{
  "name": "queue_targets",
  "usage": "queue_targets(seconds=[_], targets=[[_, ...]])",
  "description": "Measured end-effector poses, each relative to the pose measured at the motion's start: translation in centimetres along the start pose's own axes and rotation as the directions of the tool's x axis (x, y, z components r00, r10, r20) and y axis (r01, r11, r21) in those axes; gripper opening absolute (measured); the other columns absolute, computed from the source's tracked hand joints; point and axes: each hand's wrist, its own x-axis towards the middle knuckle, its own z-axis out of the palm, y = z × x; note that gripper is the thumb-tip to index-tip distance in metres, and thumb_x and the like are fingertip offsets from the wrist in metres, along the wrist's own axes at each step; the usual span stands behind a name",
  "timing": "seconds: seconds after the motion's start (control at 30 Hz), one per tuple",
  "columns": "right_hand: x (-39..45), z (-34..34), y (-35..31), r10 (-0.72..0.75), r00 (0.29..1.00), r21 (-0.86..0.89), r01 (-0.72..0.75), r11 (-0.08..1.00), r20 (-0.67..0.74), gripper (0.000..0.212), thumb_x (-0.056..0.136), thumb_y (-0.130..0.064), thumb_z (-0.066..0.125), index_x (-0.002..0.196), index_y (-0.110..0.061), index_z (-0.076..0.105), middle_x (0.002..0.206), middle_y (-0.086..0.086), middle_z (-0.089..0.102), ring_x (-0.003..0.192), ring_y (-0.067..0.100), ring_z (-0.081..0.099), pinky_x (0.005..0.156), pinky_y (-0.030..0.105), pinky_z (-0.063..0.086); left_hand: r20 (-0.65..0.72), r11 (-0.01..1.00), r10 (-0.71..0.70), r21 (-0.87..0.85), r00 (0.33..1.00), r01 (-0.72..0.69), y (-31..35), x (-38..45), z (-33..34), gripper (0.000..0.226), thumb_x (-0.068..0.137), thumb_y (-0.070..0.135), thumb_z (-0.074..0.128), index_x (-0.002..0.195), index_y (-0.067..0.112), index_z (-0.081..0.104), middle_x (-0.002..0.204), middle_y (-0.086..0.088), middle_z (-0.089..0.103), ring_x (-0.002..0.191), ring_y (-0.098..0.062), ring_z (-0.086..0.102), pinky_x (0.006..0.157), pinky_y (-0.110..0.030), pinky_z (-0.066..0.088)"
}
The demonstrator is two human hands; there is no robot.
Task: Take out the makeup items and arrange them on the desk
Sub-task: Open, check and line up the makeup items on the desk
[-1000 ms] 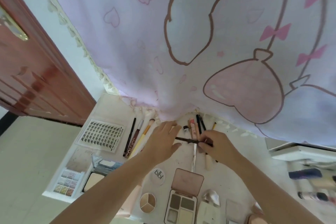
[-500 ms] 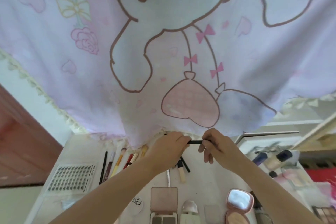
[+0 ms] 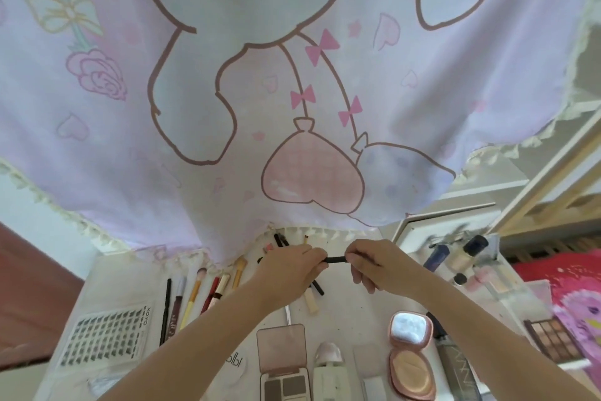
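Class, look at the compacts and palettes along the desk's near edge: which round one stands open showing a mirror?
The pink round compact, right of the right forearm; the neighbouring brown eyeshadow palette is rectangular.

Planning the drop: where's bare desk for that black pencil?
Bare desk lies under the right hand, between the cream tube and round pink compact. The brush row at left and the front palettes are crowded.
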Motion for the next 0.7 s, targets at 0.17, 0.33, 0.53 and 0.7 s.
queue_targets(seconds=[0.17, 0.33, 0.53, 0.7], targets=[[-0.2, -0.4, 2.1, 0.118, 0.989, 0.051, -0.114, 0.992, -0.085, 0.015, 0.091, -0.014, 0.049, 0.079, -0.02, 0.056, 0.058, -0.011, 0.049, 0.045, 0.003, 0.044, 0.054, 0.014, 0.038, 0.286, 0.945, -0.168, -0.226, 0.943, 0.237, 1.4, 0.5, 1.2, 0.019, 0.097, 0.03, 0.037, 0.103, 0.016, 0.048, 0.084, 0.006, 0.048, 0.08, -0.016, 0.045, 0.061, -0.021, 0.023], [-0.5, -1.6, 4.7, 0.139, 0.985, -0.036, -0.144, 0.989, -0.105, 0.014, 0.088, -0.011, 0.054, 0.095, -0.015, 0.066, 0.076, -0.005, 0.055, 0.065, 0.002, 0.045, 0.061, 0.007, 0.035, 0.387, 0.902, -0.155, -0.321, 0.909, 0.29, 2.5, 1.9, 3.1, 0.015, 0.095, 0.014, 0.033, 0.088, 0.012, 0.047, 0.068, 0.009, 0.035, 0.058, -0.004, 0.033, 0.053, -0.024, 0.023], [-1.1, -3.1, 8.2, 0.179, 0.978, -0.154, -0.194, 0.969, -0.104, 0.02, 0.088, -0.005, 0.051, 0.102, -0.004, 0.065, 0.101, 0.009, 0.064, 0.079, 0.009, 0.048, 0.065, 0.003, 0.035, 0.438, 0.89, -0.093, -0.365, 0.894, 0.271, 4.3, 4.4, 5.4, 0.02, 0.096, 0.012, 0.035, 0.076, 0.013, 0.037, 0.062, 0.009, 0.031, 0.06, -0.009, 0.032, 0.053, -0.024, 0.021], [0.0, -3.8, 10.3, 0.151, 0.987, -0.37, -0.122, 0.921, 0.049, 0.024, 0.092, -0.009, 0.042, 0.109, -0.007, 0.06, 0.112, 0.01, 0.06, 0.106, 0.021, 0.053, 0.089, 0.023, 0.037, 0.496, 0.878, -0.202, -0.29, 0.844, 0.381, 4.9, 5.9, 7.1, 0.019, 0.095, 0.017, 0.04, 0.089, 0.01, 0.056, 0.078, -0.001, 0.043, 0.087, -0.023, 0.048, 0.071, -0.028, 0.033]])
